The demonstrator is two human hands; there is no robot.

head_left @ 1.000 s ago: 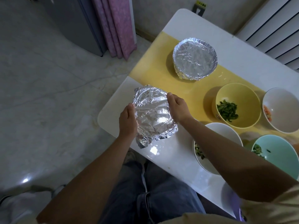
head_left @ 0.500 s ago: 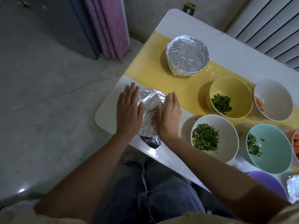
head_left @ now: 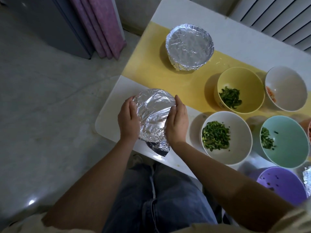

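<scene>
Near-left corner of the white surface, at the edge closest to the person's lap.

Left hand: sits at 9 o'clock of the foil-covered bowl. The palm is against the bowl's side and the fingers curve up round the rim toward 11 o'clock. The grip is half closed, moulded to the wall, and has hold of foil and bowl together.

Bowl: stands on the surface between the two hands and touches both. It is round, so it has no long axis of its own. The foil on top is creased and not yet drawn flat. A loose flap trails out from under the wrists toward 6 o'clock and lies on the surface. That is the one stretch of foil neither hand covers.

Right hand: at 3 o'clock of the bowl, seen edge-on. Fingers run up the wall to about 1 o'clock and the thumb is tucked against the foil. It is cupped about as far as the left hand and holds the same thing.

Judgement: the coming move turns on the flap at 6 o'clock. Both hands lie equally near it, and either heel could slide back to fold it under.

Further right: a white bowl of chopped greens sits near the right wrist at 3 to 4 o'clock, apart from it. A second foil-wrapped bowl, already smooth, is well apart at 1 o'clock.
</scene>
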